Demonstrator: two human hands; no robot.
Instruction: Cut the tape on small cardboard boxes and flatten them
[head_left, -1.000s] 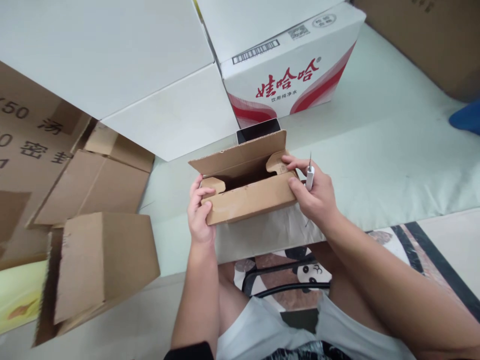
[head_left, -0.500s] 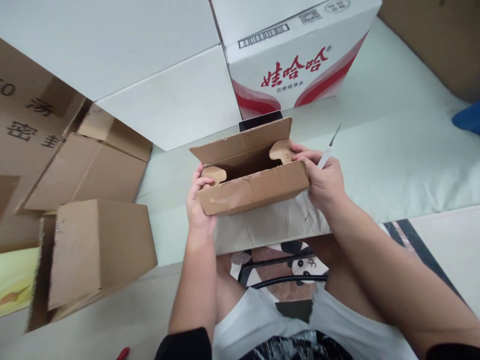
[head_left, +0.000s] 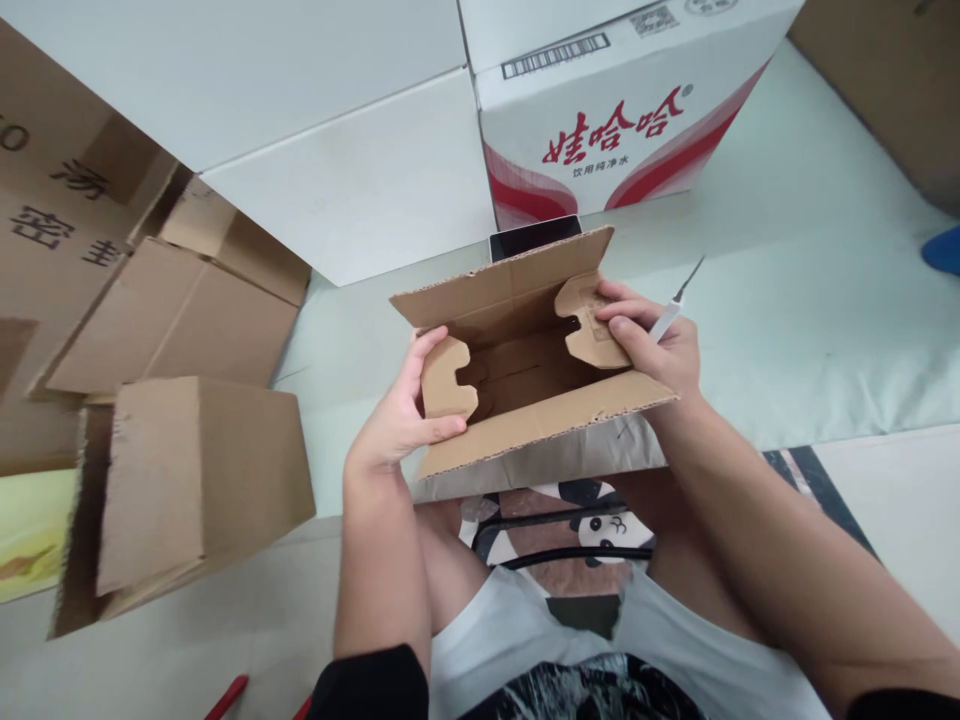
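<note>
An opened small cardboard box (head_left: 517,385) is held up in front of me, its inside facing me and apparently bare. Its long flaps stand apart, and notched short flaps show at both ends. My left hand (head_left: 401,405) grips the left end, fingers over the far corner and thumb by the left short flap. At the right end, my right hand (head_left: 656,345) pinches the other short flap. That same hand also holds a craft knife (head_left: 670,312) with a white handle, its thin blade pointing up and away from the box.
Behind the box, a dark flat object (head_left: 534,238) lies against white cartons (head_left: 352,180), one with red lettering. An open brown carton (head_left: 247,470) is at left, beside larger ones. A pale green cloth (head_left: 780,330) covers the table. Something blue (head_left: 943,250) is at far right.
The box has tilted so its opening faces me, and the near flap has swung outward toward me. My left hand has shifted its grip, its thumb now at the near corner.
</note>
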